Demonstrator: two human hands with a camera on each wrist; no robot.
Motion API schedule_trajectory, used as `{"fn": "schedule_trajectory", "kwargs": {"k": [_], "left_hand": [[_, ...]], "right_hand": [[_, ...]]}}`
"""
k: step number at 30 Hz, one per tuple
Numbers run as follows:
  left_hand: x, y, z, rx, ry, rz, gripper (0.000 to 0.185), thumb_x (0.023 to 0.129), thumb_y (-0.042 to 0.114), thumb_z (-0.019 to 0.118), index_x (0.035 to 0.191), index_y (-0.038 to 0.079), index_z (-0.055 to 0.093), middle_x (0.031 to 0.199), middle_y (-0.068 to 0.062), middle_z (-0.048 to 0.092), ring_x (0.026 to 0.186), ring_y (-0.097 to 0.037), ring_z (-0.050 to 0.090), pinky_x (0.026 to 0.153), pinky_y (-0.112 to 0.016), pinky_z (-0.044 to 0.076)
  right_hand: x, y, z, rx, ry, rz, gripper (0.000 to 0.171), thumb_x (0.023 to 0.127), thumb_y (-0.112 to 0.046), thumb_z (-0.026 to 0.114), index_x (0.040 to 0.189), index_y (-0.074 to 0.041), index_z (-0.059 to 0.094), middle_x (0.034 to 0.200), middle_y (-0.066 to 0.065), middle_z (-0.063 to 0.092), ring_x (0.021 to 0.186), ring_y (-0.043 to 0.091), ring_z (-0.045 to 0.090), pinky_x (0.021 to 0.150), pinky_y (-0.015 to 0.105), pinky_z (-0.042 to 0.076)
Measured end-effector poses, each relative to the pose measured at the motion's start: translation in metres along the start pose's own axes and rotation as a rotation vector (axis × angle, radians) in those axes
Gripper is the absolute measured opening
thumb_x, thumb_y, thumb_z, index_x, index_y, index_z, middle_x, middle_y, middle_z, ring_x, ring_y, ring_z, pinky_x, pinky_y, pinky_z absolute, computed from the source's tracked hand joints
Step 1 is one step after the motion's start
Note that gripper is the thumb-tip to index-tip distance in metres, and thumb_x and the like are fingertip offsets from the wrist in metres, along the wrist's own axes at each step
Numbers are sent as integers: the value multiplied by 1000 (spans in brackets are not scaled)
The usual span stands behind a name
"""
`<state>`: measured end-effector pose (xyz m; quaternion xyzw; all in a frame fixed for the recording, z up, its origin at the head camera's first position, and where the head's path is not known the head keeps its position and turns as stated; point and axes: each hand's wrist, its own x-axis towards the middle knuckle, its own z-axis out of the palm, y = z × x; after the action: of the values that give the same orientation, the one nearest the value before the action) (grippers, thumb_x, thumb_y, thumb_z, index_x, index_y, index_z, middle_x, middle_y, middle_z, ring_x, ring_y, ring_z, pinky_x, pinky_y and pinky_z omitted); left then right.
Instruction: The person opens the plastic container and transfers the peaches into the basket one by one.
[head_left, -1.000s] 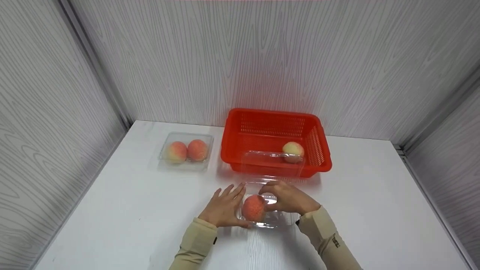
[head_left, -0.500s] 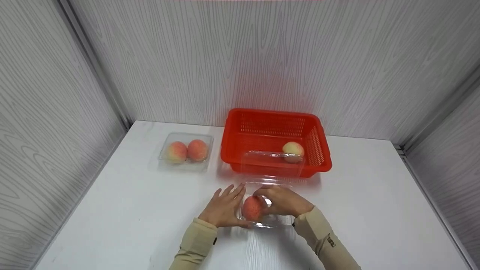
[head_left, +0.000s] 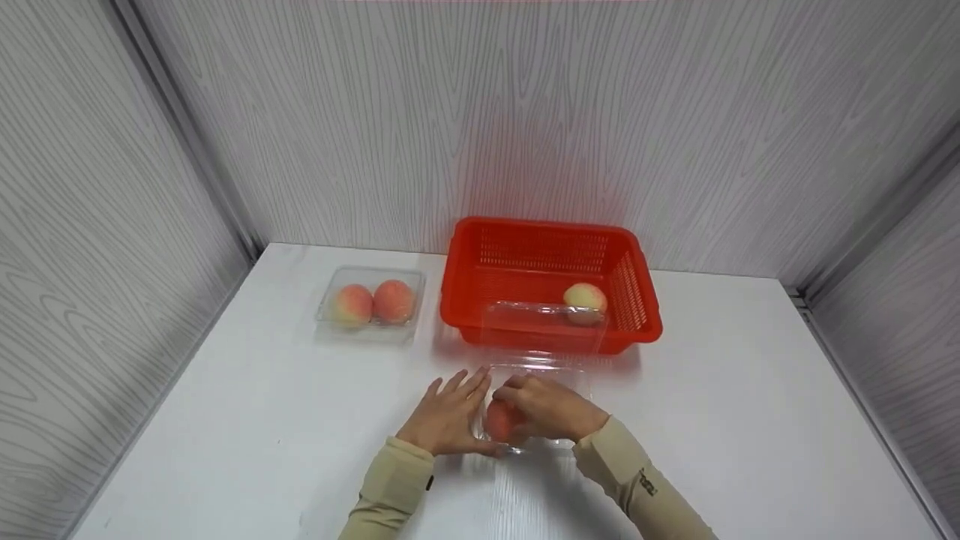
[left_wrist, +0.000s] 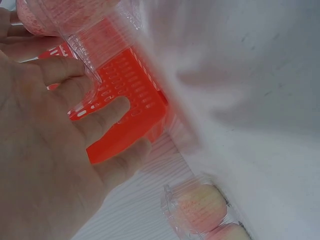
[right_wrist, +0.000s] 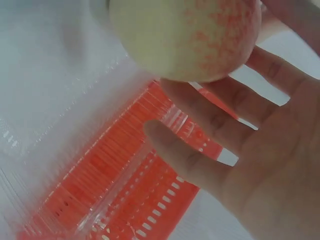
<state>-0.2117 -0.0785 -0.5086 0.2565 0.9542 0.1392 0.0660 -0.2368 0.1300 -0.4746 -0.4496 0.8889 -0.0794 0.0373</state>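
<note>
A pink peach (head_left: pixel 496 424) lies in the left half of an open clear plastic box (head_left: pixel 570 375) near the table's front; the box lid (head_left: pixel 544 327) stands up behind it. My right hand (head_left: pixel 546 409) arches over the peach, fingers and thumb curled round it. In the right wrist view the peach (right_wrist: pixel 185 35) sits at the tips of my right hand (right_wrist: pixel 240 145). With straight, spread fingers, my left hand (head_left: pixel 448 415) rests against the box's left side. The left wrist view has the left hand (left_wrist: pixel 60 130) touching the clear rim.
Behind the open box stands a red slotted basket (head_left: pixel 480 300) with one pale peach (head_left: pixel 585 298) inside. A closed clear box (head_left: pixel 371 304) holding two peaches sits at the back left. Grey panelled walls close in the white table (head_left: pixel 750 390) on three sides.
My right hand has slid left from the box's right half onto the peach and now covers most of it. The left hand has stayed put.
</note>
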Motion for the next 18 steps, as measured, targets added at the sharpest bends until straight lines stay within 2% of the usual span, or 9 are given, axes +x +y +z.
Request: {"fn": "schedule_trajectory", "kwargs": {"k": [4,11,18], "left_hand": [[0,0,0,-32,-5,-8,108,78,65,74,158,4,33,165,-9,28,149,-36,28,116,-62,25],[-1,1,2,-30,-5,-3,110,76,64,77,157,2,35,164,-10,30,147,-38,30,115,-63,26],[1,0,-2,-33,6,5,111,76,64,77,157,2,34,165,-10,29,147,-38,31,115,-64,26]], "right_hand": [[-4,4,2,-29,23,-4,49,80,-15,88,123,-4,68,114,12,67,103,27,66,92,41,56],[-12,10,0,-1,16,82,44,79,-11,88,118,-4,69,105,10,65,94,25,64,86,37,57],[-15,15,-6,25,16,129,41,79,-5,85,115,-2,67,104,12,65,94,27,63,86,39,56]]}}
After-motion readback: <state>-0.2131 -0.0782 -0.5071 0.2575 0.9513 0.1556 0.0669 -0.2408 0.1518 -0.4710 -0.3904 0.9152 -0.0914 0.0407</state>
